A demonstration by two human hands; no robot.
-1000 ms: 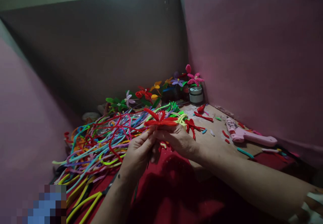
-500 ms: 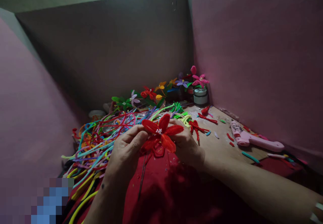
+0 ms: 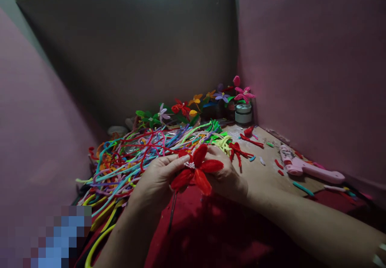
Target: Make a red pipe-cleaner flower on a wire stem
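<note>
- Hands first: left hand (image 3: 157, 177) and right hand (image 3: 226, 175) are tucked in close, both pinching the red flower (image 3: 196, 171) that sits right between them. Left fingertips are at its white centre, right fingers behind the petals.
- Flower faces up at the camera. Its thin dark stem (image 3: 172, 211) runs from under the left hand back toward the body, over the red cloth (image 3: 205, 227).
- Just left of the hands: tangled pipe cleaner pile (image 3: 135, 155).
- Just past the right hand: loose red petal bits (image 3: 238, 150) on the worktop (image 3: 265, 171), with a pink glue gun (image 3: 310, 169) further right.
- Way beyond: finished flowers (image 3: 193, 107) and a small jar (image 3: 243, 114). A pink bloom sits above it, can't tell if it's actually in it.
</note>
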